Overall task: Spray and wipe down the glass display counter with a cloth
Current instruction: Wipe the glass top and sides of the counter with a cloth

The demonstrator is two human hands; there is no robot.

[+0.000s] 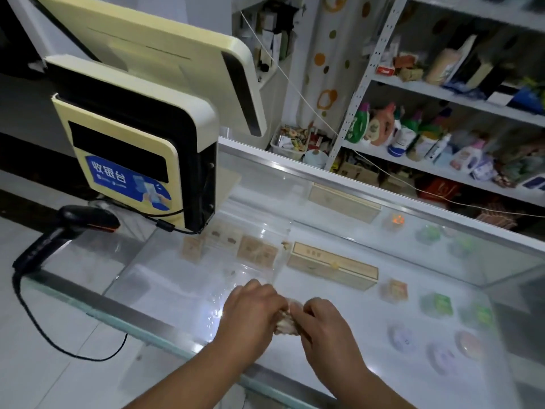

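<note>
cloth [284, 322] bunched between left grip [250, 309] and right grip [323, 324], both clamped on it, atop glass counter [165, 296].

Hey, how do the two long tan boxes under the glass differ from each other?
The near tan box lies toward the front of the glass counter; the far tan box lies along its back rim. The near one shows faint print on top; the far one looks hazier and plain. Both lie flat, roughly parallel.

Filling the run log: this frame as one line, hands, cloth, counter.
left hand: grips cloth | right hand: grips cloth | cloth: bunched between hands, over glass counter | droplets: on glass by left hand
</note>
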